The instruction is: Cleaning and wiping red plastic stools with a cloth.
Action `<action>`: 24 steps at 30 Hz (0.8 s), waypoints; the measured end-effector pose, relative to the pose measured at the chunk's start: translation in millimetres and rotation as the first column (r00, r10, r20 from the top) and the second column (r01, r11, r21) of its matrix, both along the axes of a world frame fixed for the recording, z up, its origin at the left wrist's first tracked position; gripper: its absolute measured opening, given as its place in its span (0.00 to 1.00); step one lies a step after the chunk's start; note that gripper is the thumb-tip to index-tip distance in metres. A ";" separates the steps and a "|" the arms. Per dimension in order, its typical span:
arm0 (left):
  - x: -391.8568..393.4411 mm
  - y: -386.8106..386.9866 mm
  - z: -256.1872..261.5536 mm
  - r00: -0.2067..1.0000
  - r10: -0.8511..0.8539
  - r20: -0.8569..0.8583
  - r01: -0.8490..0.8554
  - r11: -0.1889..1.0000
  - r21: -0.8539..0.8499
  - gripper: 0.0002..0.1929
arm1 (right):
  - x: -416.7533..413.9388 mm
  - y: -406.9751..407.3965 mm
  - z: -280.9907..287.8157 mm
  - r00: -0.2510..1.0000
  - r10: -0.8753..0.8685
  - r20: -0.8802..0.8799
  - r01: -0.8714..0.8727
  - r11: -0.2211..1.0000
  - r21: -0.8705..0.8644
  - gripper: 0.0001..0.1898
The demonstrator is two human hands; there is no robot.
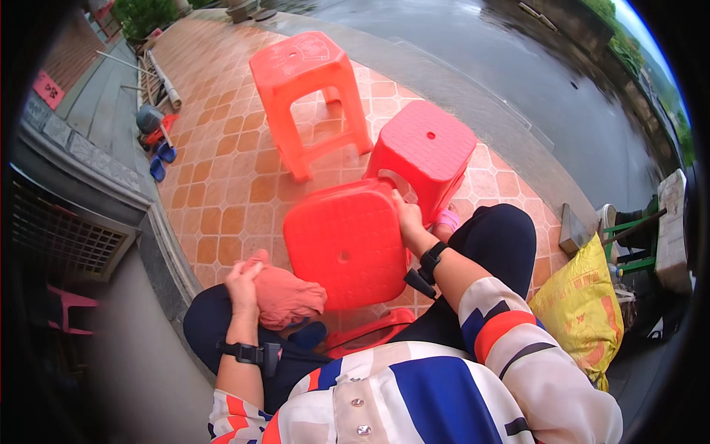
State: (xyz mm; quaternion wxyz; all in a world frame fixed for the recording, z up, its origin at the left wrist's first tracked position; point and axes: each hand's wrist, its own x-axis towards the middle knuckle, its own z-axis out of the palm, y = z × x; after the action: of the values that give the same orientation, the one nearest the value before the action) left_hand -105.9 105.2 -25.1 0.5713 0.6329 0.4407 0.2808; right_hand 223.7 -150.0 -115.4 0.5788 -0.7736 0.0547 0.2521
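Between my knees a red plastic stool [346, 244] is tilted so that its square seat faces me. My right hand [409, 217] grips the stool at the upper right edge of its seat. In my left hand [244, 283] is a bunched salmon-coloured cloth [287, 294], held beside the seat's lower left corner. Just past the tilted stool stands a second red plastic stool [427, 141], upright. Farther off, a taller orange-red stool [299, 58] with a pale design on its top also stands upright.
A yellow sack [585, 316] bearing print lies at my right, near a grey block [574, 230]. Blue slippers [162, 161] and a ladder [158, 83] lie along the left wall. Behind the tiled floor [222, 183] runs wet grey paving [471, 66]. A doorway threshold [166, 244] is at left.
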 end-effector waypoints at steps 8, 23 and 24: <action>26.9 -37.9 -46.9 0.925 -0.207 -0.318 0.163 0.974 -0.159 0.24 | 10.3 -13.8 25.2 0.985 0.089 0.147 -0.034 0.940 -0.340 0.36; 61.8 -42.4 -31.5 0.940 -0.316 -0.131 0.176 0.774 -0.608 0.08 | -73.1 -7.8 105.2 0.904 0.389 0.178 -0.263 0.833 -0.487 0.50; 61.4 -33.7 -37.5 0.951 -0.271 -0.147 0.140 0.806 -0.576 0.06 | -76.7 -5.5 98.3 0.907 0.382 0.174 -0.259 0.835 -0.485 0.50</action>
State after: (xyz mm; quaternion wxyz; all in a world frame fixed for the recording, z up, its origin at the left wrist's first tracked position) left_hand -44.5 71.5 -62.6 0.7053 0.5097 0.4928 0.0033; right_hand 147.0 -155.4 -17.1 0.3343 -0.9109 -0.0975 0.2214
